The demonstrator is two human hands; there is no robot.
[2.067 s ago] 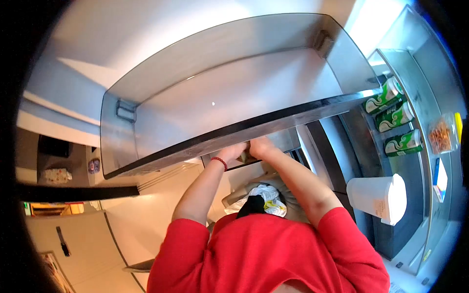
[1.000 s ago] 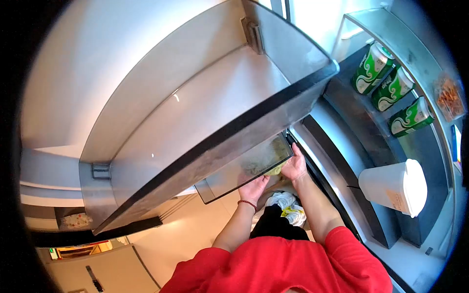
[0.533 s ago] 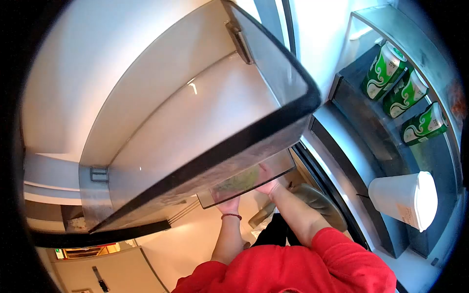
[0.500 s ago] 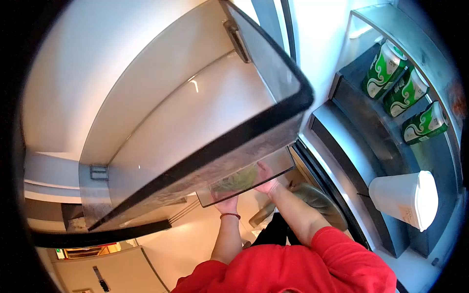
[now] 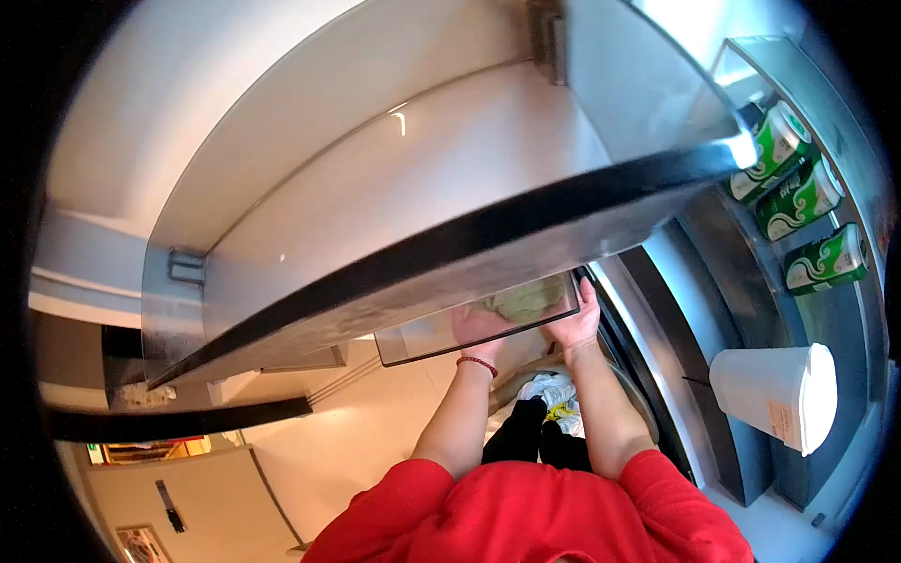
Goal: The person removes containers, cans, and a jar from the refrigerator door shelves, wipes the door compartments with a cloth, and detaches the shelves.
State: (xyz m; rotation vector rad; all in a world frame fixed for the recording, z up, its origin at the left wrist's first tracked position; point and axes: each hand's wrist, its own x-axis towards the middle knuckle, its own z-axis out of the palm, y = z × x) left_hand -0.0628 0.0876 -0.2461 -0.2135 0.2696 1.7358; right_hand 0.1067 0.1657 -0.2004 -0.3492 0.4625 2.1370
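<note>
A clear tray with a dark rim (image 5: pixel 422 349) is between my hands, below the front of a large clear fridge drawer (image 5: pixel 450 258). Something pale green and leafy-looking (image 5: pixel 526 298) shows in or behind the tray; I cannot tell exactly what it is. My left hand (image 5: pixel 477 328), with a red bead bracelet at the wrist, supports the tray from behind and shows through the clear plastic. My right hand (image 5: pixel 576 321) grips the tray's right end, its fingers up along the side. The large drawer's dark front edge crosses the view above both hands.
The open fridge door on the right holds several green cans (image 5: pixel 824 258) and a white lidded container (image 5: pixel 771 389). A white and yellow bag (image 5: pixel 561 399) lies near my dark-trousered legs. A pale cabinet door (image 5: pixel 202 497) stands at lower left.
My hands and the tray have shifted right in the view. My right hand has moved from behind the tray to its right end. The large drawer's right corner appears farther right and higher.
</note>
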